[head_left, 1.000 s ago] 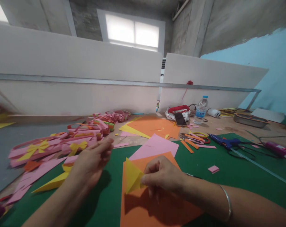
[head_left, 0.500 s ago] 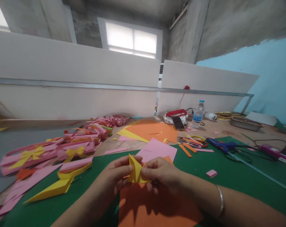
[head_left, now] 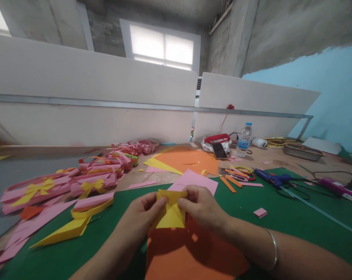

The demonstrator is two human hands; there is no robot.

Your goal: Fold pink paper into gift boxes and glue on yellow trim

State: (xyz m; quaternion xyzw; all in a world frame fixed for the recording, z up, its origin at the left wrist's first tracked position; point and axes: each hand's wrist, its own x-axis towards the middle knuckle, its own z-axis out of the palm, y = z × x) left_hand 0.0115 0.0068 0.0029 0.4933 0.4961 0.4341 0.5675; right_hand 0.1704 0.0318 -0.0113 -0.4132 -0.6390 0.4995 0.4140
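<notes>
Both hands pinch a small creased piece of yellow paper (head_left: 171, 214) between thumbs and fingers, one at each side. My left hand (head_left: 148, 212) grips its left edge and my right hand (head_left: 201, 204) its upper right. The paper faces me nearly square, with crease lines meeting near its middle. Below it lies an orange sheet (head_left: 190, 252) on the green cutting mat (head_left: 117, 229). A pink sheet (head_left: 197, 181) shows just behind my hands. The fingers behind the yellow paper are mostly hidden.
Pink paper pieces with yellow bows (head_left: 62, 186) are piled at left, beside a folded yellow strip (head_left: 62, 233). Orange sheets (head_left: 187, 159) lie at the back. On the right are scissors (head_left: 241, 177), a blue glue gun (head_left: 272, 179), a water bottle (head_left: 244, 142) and a phone (head_left: 219, 151).
The yellow paper, standing up in a pointed fold before, is now opened flatter into a near square. My right hand has moved slightly up and right along it.
</notes>
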